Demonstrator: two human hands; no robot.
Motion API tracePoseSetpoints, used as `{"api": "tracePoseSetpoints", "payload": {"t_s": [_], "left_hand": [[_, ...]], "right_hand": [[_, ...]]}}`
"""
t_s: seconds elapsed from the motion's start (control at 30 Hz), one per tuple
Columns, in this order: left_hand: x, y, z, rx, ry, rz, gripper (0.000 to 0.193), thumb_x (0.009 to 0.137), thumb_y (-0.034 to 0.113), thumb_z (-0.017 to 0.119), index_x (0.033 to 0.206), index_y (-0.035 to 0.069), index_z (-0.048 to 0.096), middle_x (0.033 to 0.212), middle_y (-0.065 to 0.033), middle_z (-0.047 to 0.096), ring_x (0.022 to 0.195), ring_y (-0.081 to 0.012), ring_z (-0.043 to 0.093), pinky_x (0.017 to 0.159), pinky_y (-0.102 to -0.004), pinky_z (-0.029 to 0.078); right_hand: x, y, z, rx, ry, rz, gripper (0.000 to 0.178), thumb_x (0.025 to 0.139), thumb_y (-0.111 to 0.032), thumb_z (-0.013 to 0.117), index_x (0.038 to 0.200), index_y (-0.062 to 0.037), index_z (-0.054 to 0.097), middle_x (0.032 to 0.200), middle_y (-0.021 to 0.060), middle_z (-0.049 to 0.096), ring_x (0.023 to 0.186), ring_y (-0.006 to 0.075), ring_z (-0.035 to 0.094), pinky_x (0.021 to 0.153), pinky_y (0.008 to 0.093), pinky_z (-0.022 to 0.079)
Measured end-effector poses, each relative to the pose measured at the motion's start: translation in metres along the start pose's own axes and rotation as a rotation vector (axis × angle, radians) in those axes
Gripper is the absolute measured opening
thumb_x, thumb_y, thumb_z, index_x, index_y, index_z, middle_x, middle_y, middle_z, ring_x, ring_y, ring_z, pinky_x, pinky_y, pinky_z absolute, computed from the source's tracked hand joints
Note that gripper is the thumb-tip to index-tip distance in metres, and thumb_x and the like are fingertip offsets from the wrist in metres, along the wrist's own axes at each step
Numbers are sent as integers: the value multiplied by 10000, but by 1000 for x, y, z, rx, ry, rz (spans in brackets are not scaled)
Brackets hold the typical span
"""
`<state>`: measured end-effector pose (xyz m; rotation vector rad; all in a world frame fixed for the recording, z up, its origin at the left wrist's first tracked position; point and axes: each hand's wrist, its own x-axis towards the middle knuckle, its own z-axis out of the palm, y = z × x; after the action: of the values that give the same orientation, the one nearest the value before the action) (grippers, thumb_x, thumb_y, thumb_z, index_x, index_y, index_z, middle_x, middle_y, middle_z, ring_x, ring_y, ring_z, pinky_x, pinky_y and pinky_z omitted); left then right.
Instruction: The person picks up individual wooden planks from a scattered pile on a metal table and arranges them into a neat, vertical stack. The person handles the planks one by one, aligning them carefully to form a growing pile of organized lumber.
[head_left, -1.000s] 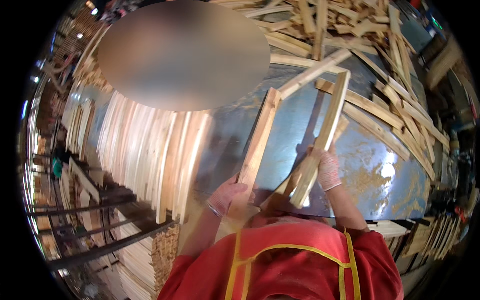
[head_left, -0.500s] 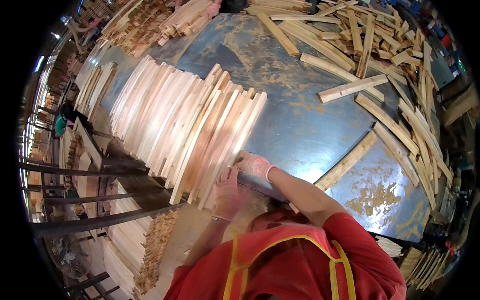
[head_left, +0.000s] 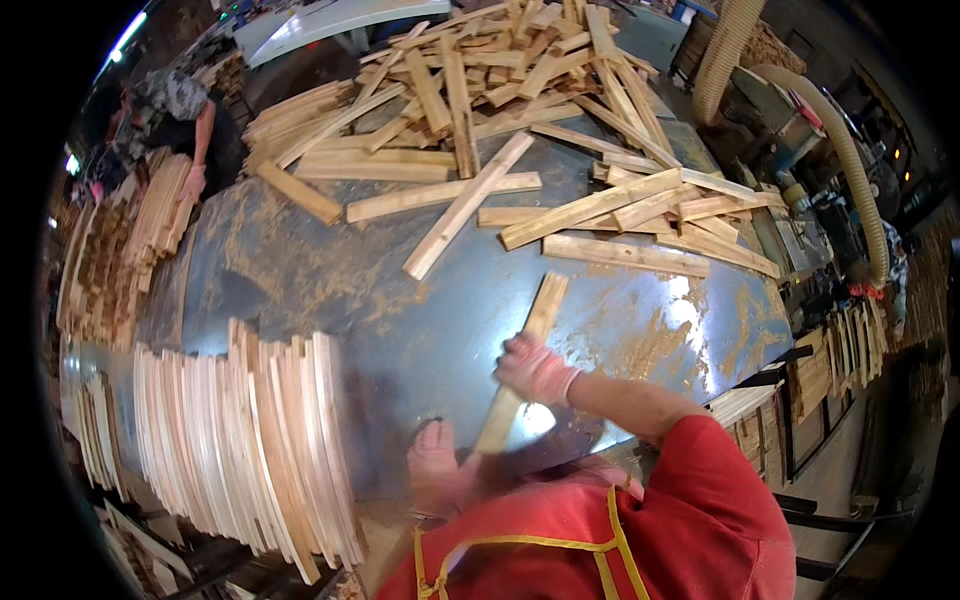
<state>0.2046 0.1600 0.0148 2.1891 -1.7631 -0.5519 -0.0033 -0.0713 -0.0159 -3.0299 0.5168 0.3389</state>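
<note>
A single wooden strip (head_left: 546, 305) lies slantwise on the metal tabletop in front of me. My right hand (head_left: 540, 370), in a pale knitted glove with dark fingertips, is closed over its middle. Beside the strip's near end, my gloved left hand (head_left: 437, 470) is slightly blurred, its fingers stretched out and its thumb apart. Whether that thumb touches the wood I cannot tell. To the left of my left hand stands a row of pale wooden strips (head_left: 235, 440), packed side by side.
A loose heap of wooden strips (head_left: 520, 75) covers the far side of the metal table (head_left: 400, 330), with more scattered to the right. Sawdust patches the tabletop. At the far left a co-worker's hand (head_left: 192, 183) touches another stack. A ribbed hose (head_left: 860, 190) hangs at the right.
My view has swung to the right. Both hands have left the end of the packed row. The right hand has taken hold of a loose strip, now lying closer to me.
</note>
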Motion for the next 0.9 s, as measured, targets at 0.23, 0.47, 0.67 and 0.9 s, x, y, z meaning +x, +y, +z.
{"api": "tracePoseSetpoints", "payload": {"t_s": [0.23, 0.47, 0.67, 0.9], "left_hand": [[60, 37, 21, 318, -352, -193, 994, 801, 553, 860, 1603, 159, 426, 1289, -113, 651, 1161, -323, 681, 934, -486, 538], [60, 0, 27, -567, -356, -489, 678, 920, 339, 773, 1506, 64, 571, 1120, -93, 703, 1003, -253, 706, 873, -414, 570], [20, 0, 40, -1247, -292, -543, 504, 933, 225, 720, 1387, 22, 637, 1120, -94, 737, 983, -246, 722, 874, -389, 591], [-16, -44, 3, 157, 40, -431, 465, 881, 194, 676, 1312, 19, 650, 1381, -214, 659, 1296, -399, 615, 1092, -536, 504]], "right_hand": [[30, 88, -121, 357, 203, 243, 421, 788, -270, 800, 1177, -144, 705, 1173, 102, 697, 1193, 317, 645, 1037, 489, 499], [-18, 322, -71, -43, 128, 682, 913, 800, -564, 822, 1564, -172, 511, 1508, 155, 614, 1398, 389, 552, 1182, 530, 394], [-21, 219, -74, -74, -360, 463, 754, 902, -507, 771, 1564, -243, 525, 1424, 97, 666, 1343, 251, 595, 1100, 420, 427], [-38, 103, -40, 19, -163, 193, 486, 893, -321, 756, 1369, -273, 669, 1240, 61, 715, 1240, 244, 652, 1085, 419, 429]]}}
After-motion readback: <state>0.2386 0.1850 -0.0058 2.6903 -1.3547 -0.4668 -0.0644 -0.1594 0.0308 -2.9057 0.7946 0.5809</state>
